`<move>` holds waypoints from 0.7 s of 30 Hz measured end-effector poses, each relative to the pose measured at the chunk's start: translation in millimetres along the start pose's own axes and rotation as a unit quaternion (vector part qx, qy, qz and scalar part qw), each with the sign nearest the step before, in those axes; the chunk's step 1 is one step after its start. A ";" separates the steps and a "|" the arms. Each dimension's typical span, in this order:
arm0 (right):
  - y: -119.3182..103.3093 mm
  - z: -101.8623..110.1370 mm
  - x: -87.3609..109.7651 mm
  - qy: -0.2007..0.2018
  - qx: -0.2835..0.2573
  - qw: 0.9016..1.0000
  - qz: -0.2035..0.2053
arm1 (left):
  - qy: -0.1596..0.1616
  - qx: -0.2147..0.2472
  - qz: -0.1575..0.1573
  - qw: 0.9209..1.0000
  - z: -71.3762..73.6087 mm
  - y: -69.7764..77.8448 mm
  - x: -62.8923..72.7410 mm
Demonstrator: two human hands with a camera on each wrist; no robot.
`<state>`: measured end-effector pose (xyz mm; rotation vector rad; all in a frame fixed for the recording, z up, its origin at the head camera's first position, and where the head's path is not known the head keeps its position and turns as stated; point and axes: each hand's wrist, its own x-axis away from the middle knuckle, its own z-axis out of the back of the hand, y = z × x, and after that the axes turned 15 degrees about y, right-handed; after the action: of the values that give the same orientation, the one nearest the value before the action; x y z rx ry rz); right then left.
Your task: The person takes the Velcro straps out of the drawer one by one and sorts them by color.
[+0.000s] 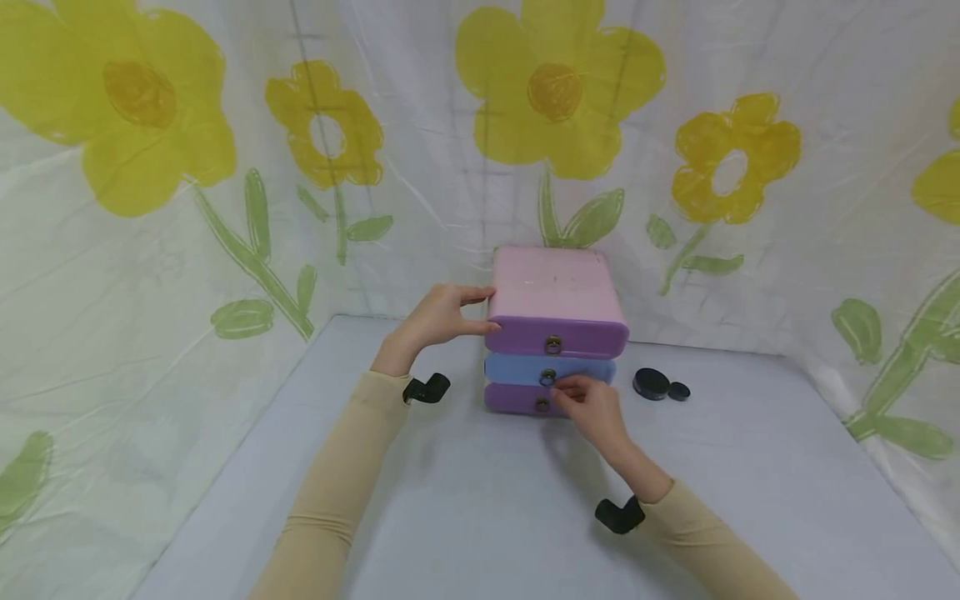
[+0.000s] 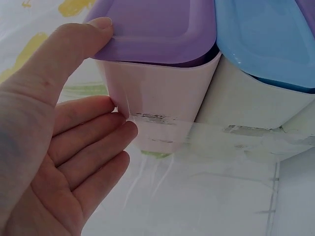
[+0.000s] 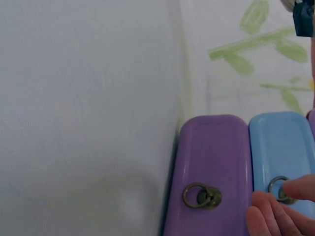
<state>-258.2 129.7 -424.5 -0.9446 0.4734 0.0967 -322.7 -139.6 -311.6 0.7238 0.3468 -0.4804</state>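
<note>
No drawer looks pulled out yet: the left hand point(image 1: 438, 317) touches the top drawer point(image 1: 581, 340), thumb and fingers apart; the right hand point(image 1: 595, 410) is at the blue drawer's point(image 1: 513, 368) ring point(image 3: 272, 184), pinch unclear.

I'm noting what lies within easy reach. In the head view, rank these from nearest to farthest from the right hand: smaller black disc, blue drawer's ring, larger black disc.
From the right hand:
1. Blue drawer's ring: nearest, just left of the fingers.
2. Larger black disc: to the hand's right.
3. Smaller black disc: just beyond the larger one.
</note>
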 end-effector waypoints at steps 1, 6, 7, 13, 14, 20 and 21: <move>-0.1 -1.2 -0.3 -0.001 -0.003 1.000 -0.003 | 0.001 -0.001 -0.002 1.000 -0.2 -0.5 -0.3; -2.7 -6.8 0.6 -0.002 -0.020 1.000 -0.016 | 0.007 -0.001 -0.005 1.000 -0.9 -4.6 -1.0; -3.0 -8.5 0.7 -0.003 -0.024 1.000 -0.018 | 0.008 0.001 -0.004 1.000 -0.7 -5.4 -0.9; -3.9 -18.1 1.8 -0.005 -0.050 0.998 -0.032 | 0.004 0.008 -0.001 1.000 0.7 -10.3 -1.0; -3.9 -19.3 1.9 -0.005 -0.054 0.998 -0.036 | 0.004 0.008 -0.001 1.000 0.8 -11.1 -1.1; -4.4 -22.8 1.9 -0.006 -0.088 0.995 -0.056 | 0.007 0.036 0.011 0.999 0.0 -14.1 -0.4; -4.7 -22.8 1.8 -0.006 -0.093 0.994 -0.059 | 0.007 0.044 0.014 0.999 -0.6 -14.2 -0.2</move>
<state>-263.2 108.5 -433.0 -1.1523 0.4023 0.0403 -330.5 -148.4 -319.6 0.8166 0.3294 -0.4671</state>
